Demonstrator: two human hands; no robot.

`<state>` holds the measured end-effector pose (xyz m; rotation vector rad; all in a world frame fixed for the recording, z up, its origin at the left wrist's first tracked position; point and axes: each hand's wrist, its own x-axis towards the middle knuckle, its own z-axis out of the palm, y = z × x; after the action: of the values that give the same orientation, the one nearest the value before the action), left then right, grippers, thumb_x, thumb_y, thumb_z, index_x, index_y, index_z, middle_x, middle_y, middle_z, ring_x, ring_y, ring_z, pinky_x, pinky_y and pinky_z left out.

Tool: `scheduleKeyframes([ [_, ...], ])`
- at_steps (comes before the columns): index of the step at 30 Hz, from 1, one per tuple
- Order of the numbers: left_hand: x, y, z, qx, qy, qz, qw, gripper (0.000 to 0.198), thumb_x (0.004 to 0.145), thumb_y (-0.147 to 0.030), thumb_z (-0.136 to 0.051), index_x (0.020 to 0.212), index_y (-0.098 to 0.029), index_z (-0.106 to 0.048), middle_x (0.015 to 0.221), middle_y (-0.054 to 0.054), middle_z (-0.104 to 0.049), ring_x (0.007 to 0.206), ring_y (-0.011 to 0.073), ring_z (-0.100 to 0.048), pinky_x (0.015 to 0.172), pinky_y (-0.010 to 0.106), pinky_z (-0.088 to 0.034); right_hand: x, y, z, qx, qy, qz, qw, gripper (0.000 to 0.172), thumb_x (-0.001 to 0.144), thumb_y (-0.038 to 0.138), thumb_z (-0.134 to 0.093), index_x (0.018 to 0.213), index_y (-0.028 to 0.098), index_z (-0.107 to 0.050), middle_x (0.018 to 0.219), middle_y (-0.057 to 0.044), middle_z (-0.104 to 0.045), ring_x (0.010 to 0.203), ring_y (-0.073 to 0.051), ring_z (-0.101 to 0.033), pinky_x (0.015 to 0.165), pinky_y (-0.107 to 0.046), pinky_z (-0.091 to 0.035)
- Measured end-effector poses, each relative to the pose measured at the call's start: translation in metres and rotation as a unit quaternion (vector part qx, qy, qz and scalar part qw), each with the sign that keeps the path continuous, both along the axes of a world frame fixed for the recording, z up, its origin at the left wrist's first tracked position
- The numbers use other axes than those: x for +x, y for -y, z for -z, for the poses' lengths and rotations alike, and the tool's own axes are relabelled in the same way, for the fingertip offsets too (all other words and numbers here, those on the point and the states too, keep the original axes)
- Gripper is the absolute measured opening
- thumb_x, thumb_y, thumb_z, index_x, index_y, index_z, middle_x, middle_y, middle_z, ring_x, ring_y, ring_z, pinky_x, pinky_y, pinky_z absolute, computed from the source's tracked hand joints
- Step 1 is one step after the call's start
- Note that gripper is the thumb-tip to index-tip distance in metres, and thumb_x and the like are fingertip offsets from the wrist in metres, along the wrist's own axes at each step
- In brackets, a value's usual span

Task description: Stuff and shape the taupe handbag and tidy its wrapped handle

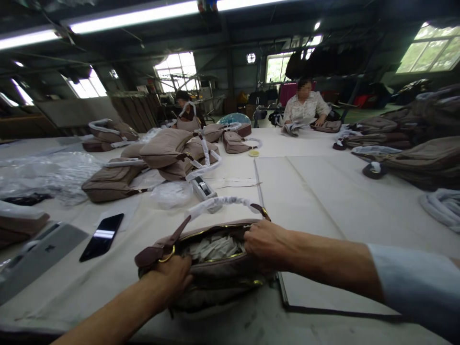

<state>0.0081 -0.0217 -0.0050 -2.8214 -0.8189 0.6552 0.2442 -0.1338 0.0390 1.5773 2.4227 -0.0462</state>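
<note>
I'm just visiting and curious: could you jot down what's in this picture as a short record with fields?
Left hand: left hand grips the near side of the handbag
Right hand: right hand holds the bag's open top edge
Bag contents: white paper stuffing
Bag handle: wrapped handle, arched above
Nearby: black phone on the table
Behind: pile of similar bags

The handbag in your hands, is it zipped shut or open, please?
Open: the handbag gapes between both hands, white paper stuffing showing inside.
</note>
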Motion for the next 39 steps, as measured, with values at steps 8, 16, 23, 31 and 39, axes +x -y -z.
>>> scheduleKeyframes([
  [8, 0.043, 0.023, -0.034, -0.167, 0.274, 0.020, 0.947, 0.023, 0.086, -0.030, -0.052, 0.104, -0.016, -0.057, 0.108, 0.009, -0.058, 0.100, 0.0244, -0.055, 0.088, 0.038, -0.046, 0.042, 0.051, 0.017, 0.367, -0.377, 0.304, 0.794, 0.028, 0.092, 0.039, -0.048, 0.103, 0.016, -0.059, 0.098, -0.008, -0.063, 0.088, -0.017, -0.060, 0.075, -0.030, -0.050],
  [16, 0.120, 0.030, -0.008, -0.358, 0.411, 0.116, 0.830, 0.035, 0.080, -0.031, -0.060, 0.111, -0.015, -0.055, 0.110, 0.007, -0.060, 0.098, 0.0196, -0.056, 0.089, 0.029, -0.046, 0.020, 0.019, 0.049, 0.294, -0.461, 0.324, 0.772, 0.026, 0.089, 0.039, -0.046, 0.092, 0.016, -0.058, 0.091, -0.007, -0.060, 0.086, -0.020, -0.056, 0.079, -0.034, -0.047],
  [23, 0.112, 0.036, 0.005, -0.255, 0.415, 0.060, 0.871, 0.038, 0.075, -0.038, -0.067, 0.105, -0.015, -0.058, 0.115, 0.010, -0.057, 0.102, 0.0249, -0.055, 0.088, 0.033, -0.046, 0.026, 0.028, 0.089, 0.302, -0.642, 0.306, 0.635, 0.031, 0.087, 0.043, -0.053, 0.104, 0.019, -0.060, 0.101, -0.006, -0.063, 0.096, -0.019, -0.059, 0.082, -0.027, -0.048],
  [31, 0.116, 0.028, 0.007, -0.374, 0.457, 0.087, 0.802, 0.023, 0.077, -0.032, -0.068, 0.092, -0.016, -0.065, 0.088, 0.002, -0.064, 0.081, 0.0167, -0.057, 0.072, 0.023, -0.041, 0.012, 0.025, 0.097, 0.312, -0.747, 0.287, 0.512, 0.024, 0.090, 0.042, -0.050, 0.097, 0.021, -0.060, 0.097, -0.004, -0.059, 0.094, -0.018, -0.058, 0.085, -0.030, -0.048],
  [39, 0.122, 0.045, -0.002, -0.568, 0.505, -0.085, 0.645, 0.016, 0.076, -0.029, -0.064, 0.080, -0.013, -0.063, 0.074, 0.000, -0.059, 0.071, 0.0125, -0.052, 0.067, 0.023, -0.040, 0.014, 0.028, 0.101, 0.413, -0.589, 0.285, 0.634, 0.025, 0.093, 0.038, -0.044, 0.105, 0.021, -0.056, 0.097, -0.004, -0.061, 0.090, -0.018, -0.059, 0.077, -0.030, -0.047],
])
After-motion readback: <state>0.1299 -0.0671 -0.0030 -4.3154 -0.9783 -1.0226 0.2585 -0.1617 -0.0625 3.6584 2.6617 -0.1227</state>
